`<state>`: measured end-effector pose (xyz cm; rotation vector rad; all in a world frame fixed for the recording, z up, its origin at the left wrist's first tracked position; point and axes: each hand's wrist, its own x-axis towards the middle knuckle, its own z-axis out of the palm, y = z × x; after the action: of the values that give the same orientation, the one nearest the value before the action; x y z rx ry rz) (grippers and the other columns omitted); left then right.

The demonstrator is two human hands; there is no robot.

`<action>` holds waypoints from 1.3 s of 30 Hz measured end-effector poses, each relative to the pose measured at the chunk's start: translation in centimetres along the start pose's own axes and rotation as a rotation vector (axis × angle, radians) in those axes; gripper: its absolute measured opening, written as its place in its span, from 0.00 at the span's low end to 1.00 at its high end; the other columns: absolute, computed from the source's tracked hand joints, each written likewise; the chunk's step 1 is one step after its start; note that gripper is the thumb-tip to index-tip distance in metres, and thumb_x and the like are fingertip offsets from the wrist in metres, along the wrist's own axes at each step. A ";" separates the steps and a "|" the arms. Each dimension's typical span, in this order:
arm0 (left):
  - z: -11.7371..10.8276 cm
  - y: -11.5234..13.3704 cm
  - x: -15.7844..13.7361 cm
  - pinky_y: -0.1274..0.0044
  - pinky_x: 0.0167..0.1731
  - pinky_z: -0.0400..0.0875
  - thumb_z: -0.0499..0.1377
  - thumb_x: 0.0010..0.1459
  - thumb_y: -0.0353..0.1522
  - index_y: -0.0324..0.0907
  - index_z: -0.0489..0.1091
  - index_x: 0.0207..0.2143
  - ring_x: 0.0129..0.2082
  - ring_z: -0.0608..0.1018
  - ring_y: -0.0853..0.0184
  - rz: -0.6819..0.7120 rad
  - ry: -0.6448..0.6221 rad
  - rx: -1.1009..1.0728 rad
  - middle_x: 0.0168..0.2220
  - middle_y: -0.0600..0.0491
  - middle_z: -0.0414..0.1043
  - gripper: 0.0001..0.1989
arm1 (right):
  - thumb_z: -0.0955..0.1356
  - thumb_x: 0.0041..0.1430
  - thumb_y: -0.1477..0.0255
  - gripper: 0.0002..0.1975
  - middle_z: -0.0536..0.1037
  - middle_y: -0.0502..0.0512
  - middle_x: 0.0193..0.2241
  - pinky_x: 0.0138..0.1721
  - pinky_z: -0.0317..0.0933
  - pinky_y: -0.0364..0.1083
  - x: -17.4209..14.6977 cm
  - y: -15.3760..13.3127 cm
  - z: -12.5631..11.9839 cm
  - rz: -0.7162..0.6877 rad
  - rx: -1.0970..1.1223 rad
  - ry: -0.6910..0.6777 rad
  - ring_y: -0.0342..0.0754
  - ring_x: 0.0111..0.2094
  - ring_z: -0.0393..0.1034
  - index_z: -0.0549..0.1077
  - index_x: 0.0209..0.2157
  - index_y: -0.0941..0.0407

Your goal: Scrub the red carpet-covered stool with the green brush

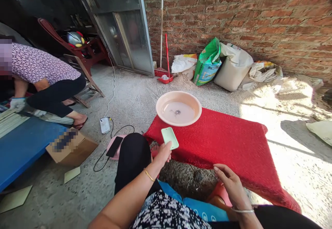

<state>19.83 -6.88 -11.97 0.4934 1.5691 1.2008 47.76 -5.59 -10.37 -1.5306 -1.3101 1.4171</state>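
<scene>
My left hand point(164, 153) grips the near end of a pale green phone case point(170, 137), rectangular with rounded corners and a raised rim. The case is tilted over the left part of a red cloth point(228, 135). Just beyond it, a pinkish basin point(160, 117) rests at the cloth's far left corner, with a little dark matter on its bottom. My right hand point(229, 182) hovers by the cloth's near edge, with thumb and forefinger stretched out and nothing visible between them. Its other fingers are partly hidden.
To the left, a gloved co-worker point(49, 65) bends over a blue table point(33, 142). A cardboard box point(75, 146), a power strip point(105, 125) and a phone point(114, 146) with cables lie near my left knee. Sacks point(233, 68) and a red dustpan point(165, 79) stand by the brick wall.
</scene>
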 end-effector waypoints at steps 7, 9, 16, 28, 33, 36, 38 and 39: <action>1.2 -1.3 -2.4 0.81 0.09 0.56 0.62 0.45 0.47 0.37 0.69 0.23 0.09 0.65 0.71 -0.028 -0.383 0.133 0.11 0.57 0.62 0.20 | 0.74 0.36 0.54 0.23 0.73 0.48 0.22 0.26 0.60 0.43 1.4 0.5 0.5 0.050 0.117 0.209 0.44 0.25 0.64 0.75 0.31 0.56; 0.5 -1.1 -2.0 0.81 0.11 0.57 0.59 0.47 0.50 0.38 0.67 0.23 0.10 0.64 0.73 0.024 -0.325 0.110 0.12 0.58 0.61 0.23 | 0.75 0.35 0.55 0.23 0.73 0.48 0.21 0.24 0.58 0.42 1.7 0.5 0.6 0.067 0.159 0.239 0.44 0.23 0.64 0.75 0.31 0.56; -2.4 0.4 1.6 0.82 0.12 0.56 0.46 0.52 0.56 0.43 0.58 0.24 0.11 0.61 0.76 0.129 0.091 0.006 0.14 0.63 0.54 0.25 | 0.74 0.35 0.55 0.22 0.72 0.48 0.21 0.22 0.58 0.43 1.8 0.3 0.8 0.052 0.144 0.217 0.44 0.22 0.64 0.74 0.30 0.56; 2.2 -2.1 -2.6 0.80 0.11 0.55 0.61 0.48 0.45 0.37 0.71 0.24 0.10 0.64 0.72 0.022 -0.389 0.195 0.10 0.57 0.62 0.18 | 0.74 0.36 0.55 0.23 0.73 0.48 0.21 0.22 0.57 0.42 1.8 0.4 0.7 0.079 0.134 0.220 0.43 0.22 0.64 0.74 0.31 0.56; -0.1 -1.8 -2.0 0.80 0.15 0.59 0.51 0.53 0.54 0.40 0.67 0.26 0.13 0.64 0.73 0.106 -0.158 0.067 0.13 0.58 0.61 0.26 | 0.74 0.35 0.55 0.22 0.71 0.48 0.19 0.21 0.56 0.43 2.2 0.5 0.6 0.076 0.136 0.205 0.43 0.20 0.63 0.74 0.30 0.56; -1.7 -1.2 -0.8 0.80 0.15 0.58 0.48 0.54 0.55 0.42 0.63 0.23 0.14 0.65 0.72 0.121 -0.030 0.023 0.13 0.57 0.60 0.26 | 0.74 0.37 0.54 0.22 0.69 0.46 0.17 0.20 0.55 0.42 2.6 1.2 0.4 0.079 0.142 0.180 0.43 0.20 0.62 0.73 0.31 0.55; -1.9 -1.1 -0.4 0.81 0.14 0.57 0.49 0.54 0.55 0.42 0.62 0.23 0.14 0.64 0.72 0.110 -0.011 0.025 0.13 0.58 0.59 0.25 | 0.74 0.37 0.54 0.23 0.69 0.45 0.17 0.20 0.54 0.42 2.8 1.6 0.3 0.088 0.154 0.176 0.43 0.19 0.62 0.73 0.31 0.55; -1.6 -1.3 -0.5 0.81 0.14 0.56 0.50 0.54 0.54 0.42 0.61 0.23 0.13 0.64 0.72 0.102 -0.013 0.033 0.12 0.58 0.58 0.25 | 0.74 0.37 0.54 0.23 0.69 0.45 0.17 0.20 0.54 0.42 2.8 1.7 0.3 0.094 0.158 0.177 0.42 0.19 0.62 0.73 0.31 0.55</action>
<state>18.91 -8.55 -12.94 0.6074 1.5701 1.2473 47.60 -3.42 -12.88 -1.5886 -1.0088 1.3737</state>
